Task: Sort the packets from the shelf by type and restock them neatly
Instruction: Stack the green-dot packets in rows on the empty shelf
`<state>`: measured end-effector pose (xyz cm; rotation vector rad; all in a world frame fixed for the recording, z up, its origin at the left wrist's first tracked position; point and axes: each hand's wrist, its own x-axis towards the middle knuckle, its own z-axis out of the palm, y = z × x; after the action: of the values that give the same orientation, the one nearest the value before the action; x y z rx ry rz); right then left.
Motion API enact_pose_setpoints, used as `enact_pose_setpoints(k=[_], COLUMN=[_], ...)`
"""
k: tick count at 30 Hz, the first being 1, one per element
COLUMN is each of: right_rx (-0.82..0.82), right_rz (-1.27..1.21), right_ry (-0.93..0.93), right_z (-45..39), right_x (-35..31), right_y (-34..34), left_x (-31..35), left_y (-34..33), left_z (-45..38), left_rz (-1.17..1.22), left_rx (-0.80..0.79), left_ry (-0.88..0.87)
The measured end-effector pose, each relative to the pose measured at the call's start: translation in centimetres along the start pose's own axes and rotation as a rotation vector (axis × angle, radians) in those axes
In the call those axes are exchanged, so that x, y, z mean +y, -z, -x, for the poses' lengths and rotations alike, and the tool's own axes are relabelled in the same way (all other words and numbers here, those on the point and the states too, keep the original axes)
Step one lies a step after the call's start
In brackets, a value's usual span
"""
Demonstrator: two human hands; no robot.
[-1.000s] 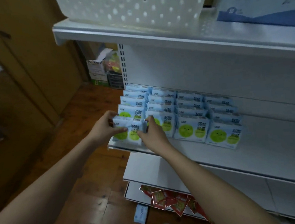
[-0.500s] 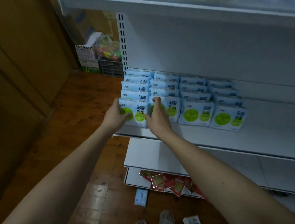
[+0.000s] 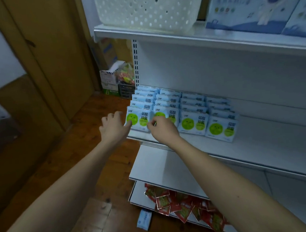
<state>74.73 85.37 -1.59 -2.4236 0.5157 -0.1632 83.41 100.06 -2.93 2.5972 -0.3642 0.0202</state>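
Observation:
Light-blue packets with green circles (image 3: 193, 119) stand in several front-to-back rows at the left of the white middle shelf (image 3: 262, 143). The front packet of the leftmost row (image 3: 139, 119) stands upright at the shelf's front edge. My left hand (image 3: 113, 128) is at its left side, thumb touching the packet's face, the other fingers loosely curled and off it. My right hand (image 3: 161, 129) is at its lower right corner, fingertips pinching the packet's edge between the first two rows.
Red packets (image 3: 184, 205) lie jumbled on the bottom shelf. A blue packet (image 3: 144, 218) lies on the wooden floor. A white perforated basket (image 3: 148, 9) and blue boxes (image 3: 249, 2) sit on the top shelf. Cartons (image 3: 111, 77) stand in the corner by a brown door.
Both hands held the front-left packet and set it upright at the head of its row. My left hand has now loosened and drawn back a little. The camera tilted up.

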Motion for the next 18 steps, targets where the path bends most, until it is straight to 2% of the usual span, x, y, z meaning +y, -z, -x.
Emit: enact_pose_setpoints(k=[5, 10, 18], right_rx=[-0.084, -0.261, -0.473], right_rz=[0.017, 0.107, 0.144], right_ry=[0.042, 0.1, 0.102], right_z=[3.6, 7.3, 12.3], right_x=[-0.8, -2.7, -5.4], right_y=[-1.2, -4.0, -12.5], left_x=[-1.6, -5.1, -13.7], left_y=[0.0, 1.0, 1.7], left_z=[5.9, 9.7, 15.6], left_rz=[-0.021, -0.023, -0.05], left_rx=[-0.008, -0.085, -0.132], left_ry=[0.054, 0.065, 0.157])
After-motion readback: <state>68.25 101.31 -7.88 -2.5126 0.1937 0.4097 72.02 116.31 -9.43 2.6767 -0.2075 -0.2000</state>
